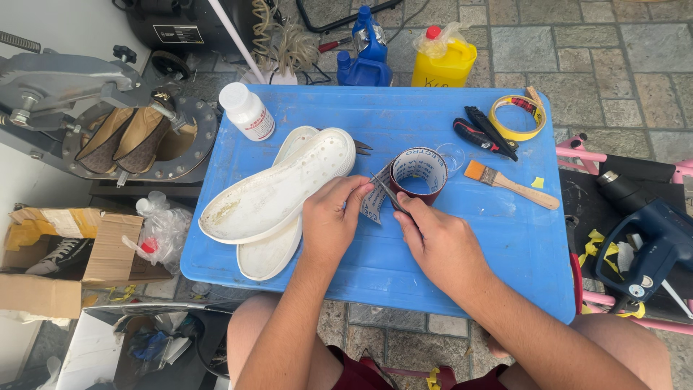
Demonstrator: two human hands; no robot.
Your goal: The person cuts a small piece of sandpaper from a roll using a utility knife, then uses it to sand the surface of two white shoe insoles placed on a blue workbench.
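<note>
Both hands meet over the blue surface (462,260). The left hand (330,217) pinches the free end of a strip peeled from the dark red tape roll (419,175); the right hand (433,242) seems to grip a thin blade against it. The strip (375,198) runs diagonally toward the roll, which stands just beyond the fingers, opening upward.

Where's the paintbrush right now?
In the head view, the paintbrush lies on the right part of the blue tray, below the black pliers and right of the tape roll.
</note>
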